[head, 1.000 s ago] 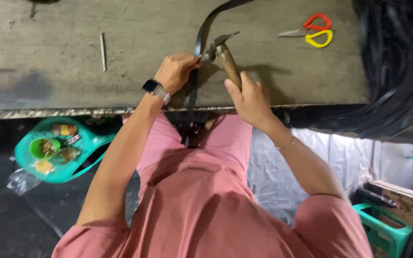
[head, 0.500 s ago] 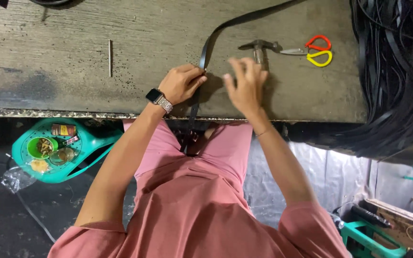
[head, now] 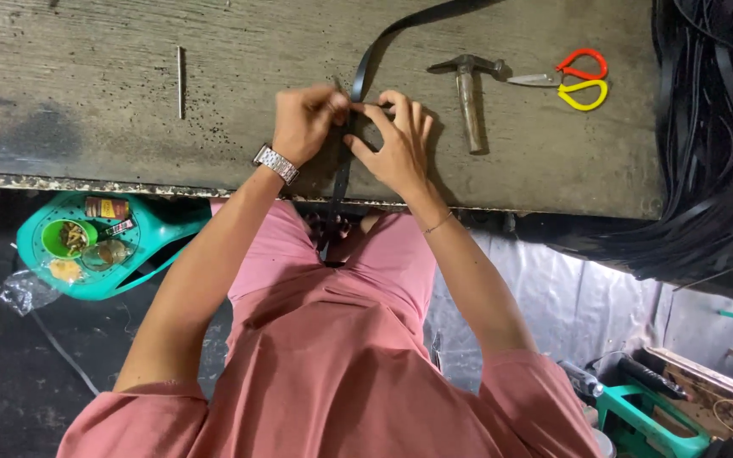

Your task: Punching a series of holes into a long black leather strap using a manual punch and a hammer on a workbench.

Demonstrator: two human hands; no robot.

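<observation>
Worn grey bench [head: 86,127]; dark floor below, teal tray [head: 163,233] left, black strap pile [head: 714,170] right. Hammer [head: 468,97], scissors [head: 574,78], thin rod [head: 181,82] lie on bench. Both arms reach forward. Left hand [head: 303,123], right hand [head: 396,144] pinch strap [head: 360,80] mid-bench; strap runs off near edge.

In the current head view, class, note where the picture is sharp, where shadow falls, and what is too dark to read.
Head view: both hands, left hand and right hand, the black strap and hammer are sharp; soft shadow lies beneath the hands; the strap pile at right is too dark to separate.
</observation>
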